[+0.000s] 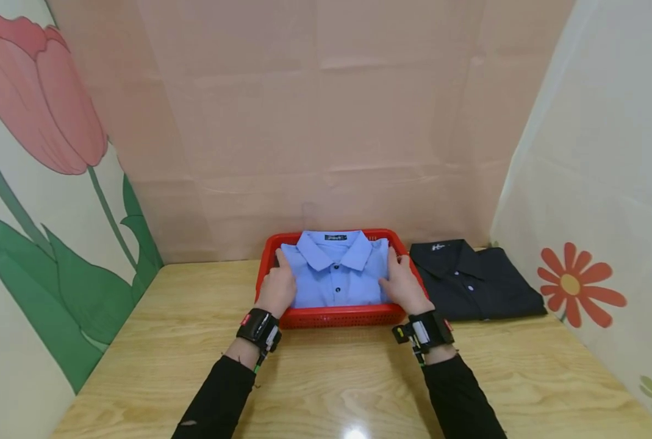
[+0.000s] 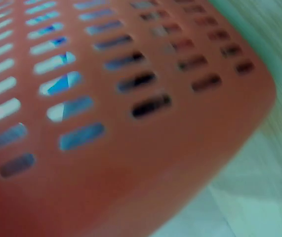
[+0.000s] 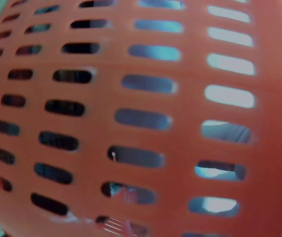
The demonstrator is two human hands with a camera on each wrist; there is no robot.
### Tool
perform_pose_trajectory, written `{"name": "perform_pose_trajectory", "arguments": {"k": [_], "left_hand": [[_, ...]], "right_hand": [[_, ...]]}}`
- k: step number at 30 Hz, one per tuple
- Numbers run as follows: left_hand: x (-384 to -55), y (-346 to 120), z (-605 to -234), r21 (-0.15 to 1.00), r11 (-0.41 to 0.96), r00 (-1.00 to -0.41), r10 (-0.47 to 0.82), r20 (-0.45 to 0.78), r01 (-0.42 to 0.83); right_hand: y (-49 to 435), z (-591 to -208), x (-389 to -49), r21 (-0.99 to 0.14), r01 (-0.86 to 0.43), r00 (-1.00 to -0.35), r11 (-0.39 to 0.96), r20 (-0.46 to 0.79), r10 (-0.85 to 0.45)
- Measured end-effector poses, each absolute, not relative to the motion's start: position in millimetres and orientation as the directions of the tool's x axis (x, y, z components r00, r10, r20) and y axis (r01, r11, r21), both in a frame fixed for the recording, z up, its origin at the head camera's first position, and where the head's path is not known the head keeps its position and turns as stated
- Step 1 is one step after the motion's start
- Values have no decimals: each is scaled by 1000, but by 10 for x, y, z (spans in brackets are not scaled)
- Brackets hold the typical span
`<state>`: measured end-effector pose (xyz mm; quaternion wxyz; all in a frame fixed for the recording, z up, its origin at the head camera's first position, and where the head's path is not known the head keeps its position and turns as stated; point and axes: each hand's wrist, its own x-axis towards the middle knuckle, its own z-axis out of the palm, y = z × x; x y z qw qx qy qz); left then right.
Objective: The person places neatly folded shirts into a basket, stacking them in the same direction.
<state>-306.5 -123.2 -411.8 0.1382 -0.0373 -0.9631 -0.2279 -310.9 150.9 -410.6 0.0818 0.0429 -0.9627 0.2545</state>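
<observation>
A folded light blue shirt point(image 1: 331, 283), collar at the back and dark buttons up its front, lies in a red plastic basket point(image 1: 336, 318). At the shirt's left side, my left hand point(image 1: 277, 289) holds its edge, just inside the rim. My right hand point(image 1: 406, 285) grips the opposite edge, thumb on top of the cloth and other fingers by the basket's right wall; the undersides of both hands are hidden. Both wrist views show only the slotted basket wall point(image 2: 131, 163), point(image 3: 101, 64) from outside, with blue and dark patches behind the slots.
A folded black shirt point(image 1: 476, 283) lies on the wooden table point(image 1: 336, 378), close against the basket's right side. A plain pinkish-brown backdrop point(image 1: 315, 122) stands behind. Flower-printed sheets point(image 1: 46, 231) flank the table on both sides.
</observation>
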Motion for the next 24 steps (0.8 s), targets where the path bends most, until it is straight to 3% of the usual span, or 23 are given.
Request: {"name": "perform_pose_trajectory", "arguments": {"k": [4,9,17,24], "left_hand": [[-3043,-1264,-4115,275,938,-928,104,358,211],[-3079,-1306,-4123,149,944,-938,256,235,295],[-3102,-1356,-4124,79,958,-961,270,62,275],[-3096,-1361,-4109,74,960,-963,269,31,271]], "right_hand": [[1440,-4097,-3077,-371,-191,-965,909,242,-104],[1372,-4070,-3052,-205,-242,-966,949,144,-215],[1379,-4122,-3060,-218,-208,-977,953,4,-213],[1410,-4144,-3085,-241,-273,-961,931,20,-277]]}}
